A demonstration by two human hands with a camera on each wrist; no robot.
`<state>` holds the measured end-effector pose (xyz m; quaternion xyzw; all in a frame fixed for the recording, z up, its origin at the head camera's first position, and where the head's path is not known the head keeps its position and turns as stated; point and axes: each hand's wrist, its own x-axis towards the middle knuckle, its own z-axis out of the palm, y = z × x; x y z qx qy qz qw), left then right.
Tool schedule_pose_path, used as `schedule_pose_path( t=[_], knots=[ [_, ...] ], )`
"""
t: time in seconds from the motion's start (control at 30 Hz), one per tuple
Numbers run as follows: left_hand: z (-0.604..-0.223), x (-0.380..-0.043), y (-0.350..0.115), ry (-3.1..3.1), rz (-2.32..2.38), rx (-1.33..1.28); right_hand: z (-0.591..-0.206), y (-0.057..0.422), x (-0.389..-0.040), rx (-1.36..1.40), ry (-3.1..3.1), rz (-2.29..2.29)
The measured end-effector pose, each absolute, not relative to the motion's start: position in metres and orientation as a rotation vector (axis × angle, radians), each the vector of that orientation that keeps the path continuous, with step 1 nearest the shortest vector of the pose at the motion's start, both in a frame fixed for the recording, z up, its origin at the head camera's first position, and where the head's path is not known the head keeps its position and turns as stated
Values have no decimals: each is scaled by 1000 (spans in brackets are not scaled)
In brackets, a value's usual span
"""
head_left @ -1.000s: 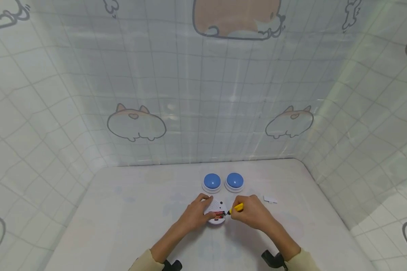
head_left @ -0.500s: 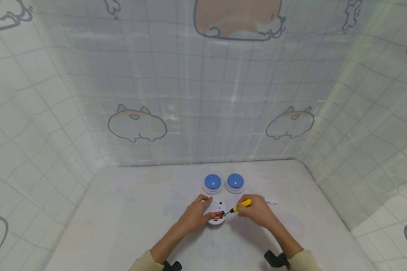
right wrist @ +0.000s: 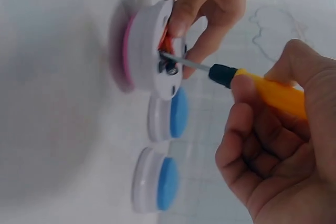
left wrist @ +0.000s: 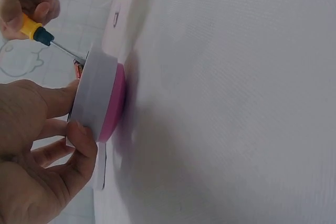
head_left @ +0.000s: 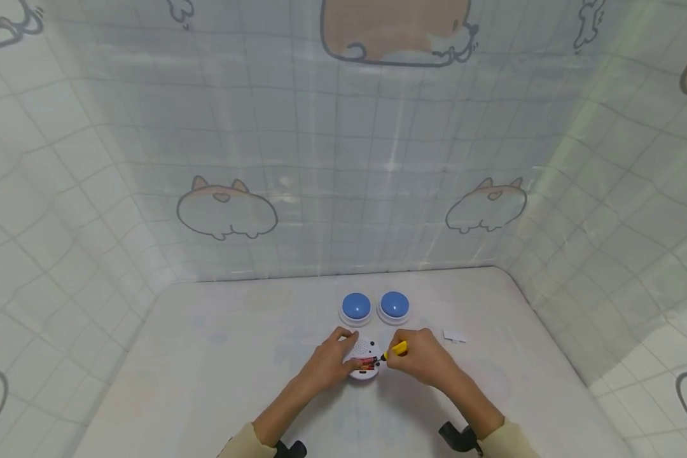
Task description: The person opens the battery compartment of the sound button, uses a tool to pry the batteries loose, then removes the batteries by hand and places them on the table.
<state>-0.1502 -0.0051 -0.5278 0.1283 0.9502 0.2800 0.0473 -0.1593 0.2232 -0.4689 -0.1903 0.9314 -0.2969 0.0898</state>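
A round white push button (head_left: 359,348) lies face-down on the table, its pink dome (left wrist: 113,109) showing underneath in the left wrist view. Red batteries (head_left: 366,366) sit in its uncovered compartment. My left hand (head_left: 326,361) grips the casing from the left, the thumb pressing over the batteries and the fingers curled at the rim. From the right, my right hand (head_left: 423,357) holds a screwdriver (right wrist: 278,95) with a yellow handle and dark collar. Its metal shaft (right wrist: 193,64) reaches into the compartment, the tip at the battery end beside the contact spring (right wrist: 171,67).
Two more push buttons with blue domes, a left one (head_left: 356,306) and a right one (head_left: 394,305), stand just behind the work. A small white battery cover (head_left: 454,336) lies to the right of my right hand. Grid-patterned curtains (head_left: 332,159) enclose the table on three sides.
My right hand drew the screwdriver back to the right half a second ago, and now it is again close to the button. The left hand keeps its hold.
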Motion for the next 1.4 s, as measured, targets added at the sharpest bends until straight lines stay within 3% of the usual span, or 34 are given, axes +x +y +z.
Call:
schedule_pose_path(
  t=[0.37,1.0,1.4],
  knots=[
    [-528,-151,-4,2898,835,435,-456,204,-150,-921,2833,-462],
    [-528,-149,-6,2915,850,455,-492,238,-167,-411,2601,-1243],
    [-527,-148,-6,2898,841,402,-508,258,-174,-575,2451,-1253]
  ],
)
